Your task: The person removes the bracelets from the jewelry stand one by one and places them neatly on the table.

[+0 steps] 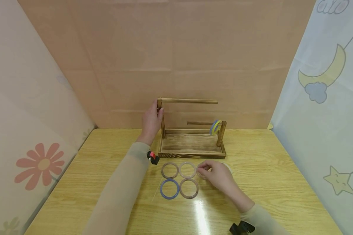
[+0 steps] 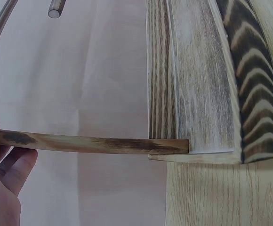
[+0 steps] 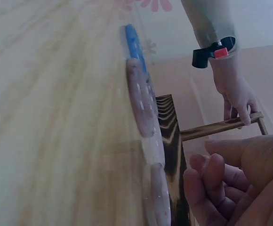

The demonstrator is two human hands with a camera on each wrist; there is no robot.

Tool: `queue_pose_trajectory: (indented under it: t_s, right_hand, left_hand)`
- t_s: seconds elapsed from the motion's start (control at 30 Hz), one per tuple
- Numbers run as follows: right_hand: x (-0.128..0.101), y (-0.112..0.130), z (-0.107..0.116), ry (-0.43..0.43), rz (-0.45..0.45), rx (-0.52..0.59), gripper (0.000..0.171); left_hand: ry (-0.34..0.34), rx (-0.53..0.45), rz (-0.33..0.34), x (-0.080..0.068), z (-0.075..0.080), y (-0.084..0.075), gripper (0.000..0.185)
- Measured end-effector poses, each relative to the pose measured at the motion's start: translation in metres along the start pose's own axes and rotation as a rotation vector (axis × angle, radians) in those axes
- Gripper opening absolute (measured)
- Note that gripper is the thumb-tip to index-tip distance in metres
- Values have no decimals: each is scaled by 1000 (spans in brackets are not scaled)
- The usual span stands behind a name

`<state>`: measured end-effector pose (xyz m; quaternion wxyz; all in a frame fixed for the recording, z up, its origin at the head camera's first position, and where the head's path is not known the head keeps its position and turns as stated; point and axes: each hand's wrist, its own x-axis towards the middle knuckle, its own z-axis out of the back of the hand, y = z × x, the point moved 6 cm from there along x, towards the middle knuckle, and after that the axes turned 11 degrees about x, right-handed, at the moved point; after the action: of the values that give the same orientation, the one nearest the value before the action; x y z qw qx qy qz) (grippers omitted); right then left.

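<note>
Head view: left hand (image 1: 151, 121) grips the tall post (image 1: 159, 107) of one wooden rack (image 1: 192, 143). Between the hands, four rings (image 1: 179, 180) lie flat on the table (image 1: 76, 182): one blue, three clear. Right hand (image 1: 217, 175) pinches a fifth clear ring (image 1: 204, 173), just right of those. Past the right hand, two rings (image 1: 215, 127), blue and yellow, hang on the rack's low bar.

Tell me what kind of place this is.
Likely a small staged tabletop booth, not a lived-in room: a light wooden table walled in by plain brown paper and printed cloth with a moon, holding a dark-stained wooden rack and thin plastic rings.
</note>
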<state>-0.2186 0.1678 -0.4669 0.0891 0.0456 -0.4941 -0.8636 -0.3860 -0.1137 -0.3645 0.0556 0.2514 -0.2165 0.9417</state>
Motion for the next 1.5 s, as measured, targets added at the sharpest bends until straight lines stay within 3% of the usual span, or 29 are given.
queue_pose_trajectory:
  t_s: [0.1, 0.23, 0.47, 0.67, 1.07, 1.5]
  right_hand:
    - [5, 4, 9, -50, 3, 18, 14]
    - [12, 9, 19, -102, -2, 122, 25]
    - [24, 21, 35, -210, 63, 236, 34]
    - [35, 27, 41, -274, 117, 246, 42]
    - [49, 20, 48, -351, 93, 219, 51]
    - [59, 17, 47, -356, 103, 213, 57]
  left_hand:
    - [3, 3, 2, 0, 0, 0, 38]
    - [2, 2, 4, 1, 1, 0, 40]
    - [1, 11, 1, 0, 2, 1, 40]
    - [-1, 8, 2, -1, 3, 2, 41]
    - [0, 2, -8, -2, 5, 2, 38]
    - [-11, -9, -8, -2, 4, 4, 39]
